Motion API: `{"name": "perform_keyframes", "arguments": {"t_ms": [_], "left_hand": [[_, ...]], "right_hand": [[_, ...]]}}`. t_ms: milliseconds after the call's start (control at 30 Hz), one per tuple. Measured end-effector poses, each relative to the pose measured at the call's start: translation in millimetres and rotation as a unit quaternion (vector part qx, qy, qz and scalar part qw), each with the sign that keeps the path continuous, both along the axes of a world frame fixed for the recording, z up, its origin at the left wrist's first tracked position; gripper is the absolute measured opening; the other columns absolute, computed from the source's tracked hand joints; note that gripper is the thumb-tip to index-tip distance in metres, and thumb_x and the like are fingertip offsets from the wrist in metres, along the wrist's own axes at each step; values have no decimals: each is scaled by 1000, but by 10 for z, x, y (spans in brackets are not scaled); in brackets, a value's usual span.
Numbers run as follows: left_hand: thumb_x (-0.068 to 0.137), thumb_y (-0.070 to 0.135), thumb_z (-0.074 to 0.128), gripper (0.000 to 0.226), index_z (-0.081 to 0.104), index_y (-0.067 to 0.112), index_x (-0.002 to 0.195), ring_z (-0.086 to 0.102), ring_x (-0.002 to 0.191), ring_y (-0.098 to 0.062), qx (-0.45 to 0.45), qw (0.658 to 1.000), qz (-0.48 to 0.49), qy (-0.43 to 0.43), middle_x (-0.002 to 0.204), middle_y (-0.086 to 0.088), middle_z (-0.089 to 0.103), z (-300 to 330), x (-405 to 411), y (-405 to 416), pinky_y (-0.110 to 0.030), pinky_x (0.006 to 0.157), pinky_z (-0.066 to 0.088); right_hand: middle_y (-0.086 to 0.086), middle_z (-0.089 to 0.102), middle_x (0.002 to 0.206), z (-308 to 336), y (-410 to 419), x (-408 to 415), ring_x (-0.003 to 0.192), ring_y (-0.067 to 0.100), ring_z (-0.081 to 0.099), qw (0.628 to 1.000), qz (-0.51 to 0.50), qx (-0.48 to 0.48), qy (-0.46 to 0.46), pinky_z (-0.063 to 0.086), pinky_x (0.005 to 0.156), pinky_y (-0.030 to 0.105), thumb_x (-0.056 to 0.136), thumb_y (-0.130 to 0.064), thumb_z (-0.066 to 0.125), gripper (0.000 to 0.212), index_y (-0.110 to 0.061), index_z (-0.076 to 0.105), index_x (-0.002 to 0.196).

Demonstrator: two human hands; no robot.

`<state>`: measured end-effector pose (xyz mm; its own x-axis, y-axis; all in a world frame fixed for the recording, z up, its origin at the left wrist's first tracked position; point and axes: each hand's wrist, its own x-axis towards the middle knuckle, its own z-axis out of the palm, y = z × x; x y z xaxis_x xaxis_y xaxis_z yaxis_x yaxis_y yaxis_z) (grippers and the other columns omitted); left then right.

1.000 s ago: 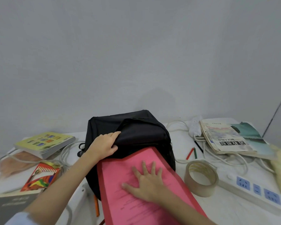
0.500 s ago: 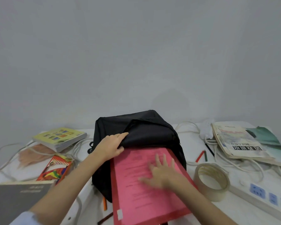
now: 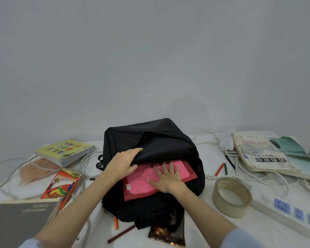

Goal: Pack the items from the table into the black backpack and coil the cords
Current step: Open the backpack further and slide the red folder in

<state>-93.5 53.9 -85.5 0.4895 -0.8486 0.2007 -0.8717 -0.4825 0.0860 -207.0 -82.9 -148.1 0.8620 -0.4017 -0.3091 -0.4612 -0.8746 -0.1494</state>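
Both hands were at work on the black backpack (image 3: 161, 144), which lay in the middle of the white table (image 3: 200, 228) in the head view, its mouth turned toward the person. The left hand (image 3: 123, 162) gripped the edge of the upper flap, fingers curled over the fabric and lifting it so the opening gaped. The right hand (image 3: 166, 178) lay flat, fingers spread and straight, pressing on the pink papers (image 3: 141, 182) that sat on a red folder (image 3: 190, 171); the far end of the folder was already under the flap, while its near corner rested outside on the bag's lower side.

Left of the backpack a white cord (image 3: 86, 161) looped loosely past a yellow book (image 3: 64, 151), with a box of coloured pencils (image 3: 63, 185) just in front and a grey book (image 3: 20, 222) at the near left corner. An orange plastic sheet (image 3: 36, 169) lay beneath the yellow book's near edge.

Right of the bag stood a roll of clear tape (image 3: 231, 196), near a white power strip (image 3: 290, 213) running to the near right edge. Beyond them loose red and green pencils (image 3: 222, 169) lay beside more tangled white cable (image 3: 268, 179), which ran under a worn magazine (image 3: 265, 154) stacked on a teal book (image 3: 293, 149). Near the person, an orange pencil (image 3: 116, 223) and a dark red pencil (image 3: 121, 233) lay by a shiny wrapper (image 3: 166, 235) at the bag's near end.
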Motion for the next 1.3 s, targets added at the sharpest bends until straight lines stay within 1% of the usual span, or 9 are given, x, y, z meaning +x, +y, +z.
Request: {"name": "perform_keyframes", "arguments": {"t_ms": [200, 300, 400, 467, 633, 867, 1000, 1167, 1300], "left_hand": [[84, 18, 60, 69, 31, 23, 146, 52, 120, -22, -5, 999, -2, 51, 141, 0, 45, -169, 20, 45, -35, 97, 38], [81, 19, 63, 71, 33, 24, 145, 52, 120, -23, -14, 998, -2, 56, 140, -2, 46, -193, 30, 41, -37, 97, 40], [81, 20, 64, 72, 32, 24, 145, 54, 117, -26, -7, 998, -4, 56, 139, -2, 47, -208, 39, 39, -38, 96, 42], [81, 20, 65, 72, 32, 25, 145, 55, 116, -27, -7, 998, -7, 58, 139, -3, 47, -234, 26, 47, -39, 96, 42], [79, 18, 67, 73, 35, 24, 144, 55, 116, -28, -37, 998, -8, 54, 139, -3, 47, -287, 17, 52, -39, 93, 42], [73, 62, 65, 95, 28, 13, 146, 53, 114, -35, -192, 978, 71, -42, 155, -11, 20, -289, -219, 101, -47, 69, 53], [89, 57, 33, 73, 37, 3, 139, 41, 116, -41, -321, 931, 122, -124, 141, -18, 43, -100, -329, 78, -51, 92, 34], [97, 52, 27, 56, 74, 22, 89, 62, 88, -28, -272, 947, 149, 83, 80, -2, 71, 217, -455, 128, -39, 89, 38], [90, 46, 56, 41, 73, 19, 64, 49, 43, -14, 64, 939, 61, 331, 46, 6, 50, 128, -527, 226, -23, 53, 43]], "right_hand": [[10, 32, 150, 210, 46, -663, 142, 26, 21, 958, -22, 159, -236, 18, 114, 34, 95, -48, 42, 50, -14, 52, 131], [-6, 57, 91, 194, 235, -1220, 88, 13, 53, 894, -80, 78, -434, 38, 75, 17, 85, -20, 55, 8, -19, 61, 91], [-8, 51, 82, 206, 405, -1558, 78, 10, 50, 913, -166, 81, -364, 37, 64, 18, 80, -8, 56, 20, -27, 50, 82], [-6, 51, 91, 195, 480, -1654, 92, 15, 52, 946, -194, 68, -250, 41, 73, 25, 84, -25, 56, 6, -27, 51, 88], [0, 52, 107, 121, 652, -1481, 106, 22, 51, 973, -205, 32, -100, 42, 85, 33, 76, -66, 57, 59, -16, 51, 108], [-1, 56, 76, 103, 473, -1415, 83, 20, 59, 939, -232, 178, -181, 37, 62, 23, 78, -21, 69, 12, -12, 63, 85], [-1, 59, 76, 314, 212, -1685, 65, 9, 52, 917, -247, 253, -186, 41, 52, 18, 73, -7, 70, 17, -19, 59, 68], [-9, 55, 48, 613, -135, -1892, 55, 10, 50, 851, -268, 234, -386, 39, 57, 22, 66, 9, 49, 38, -22, 56, 44], [-10, 37, 37, 865, -230, -1794, 36, 2, 30, 805, -245, 242, -483, 22, 41, 15, 64, 6, 38, 28, -17, 47, 51]]}}
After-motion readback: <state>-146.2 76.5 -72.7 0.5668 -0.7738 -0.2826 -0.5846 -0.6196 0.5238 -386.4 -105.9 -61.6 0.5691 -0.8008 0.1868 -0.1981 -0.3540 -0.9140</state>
